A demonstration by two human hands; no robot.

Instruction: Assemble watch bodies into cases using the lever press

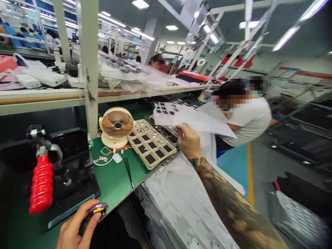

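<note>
My left hand (77, 224) is closed at the front edge of the green bench, gripping a small purple device with a yellow part (98, 209) between thumb and fingers. My right hand (190, 141) reaches out to the right, its fingertips pinched together at the lower edge of a white sheet (192, 119). Small black parts (165, 111) lie in rows on that sheet. A dark spot shows by the fingertips, but whatever they pinch is too small to make out. Left of this hand is a compartment tray (153, 143) with black pads and small pieces.
A toggle clamp with a red handle (41, 185) stands at left. A cream fan (117, 126), black tweezers (128, 171) and a white cable are on the bench. Plastic-wrapped sheets (176, 193) lie below my right arm. A co-worker in white (249, 121) bends at right.
</note>
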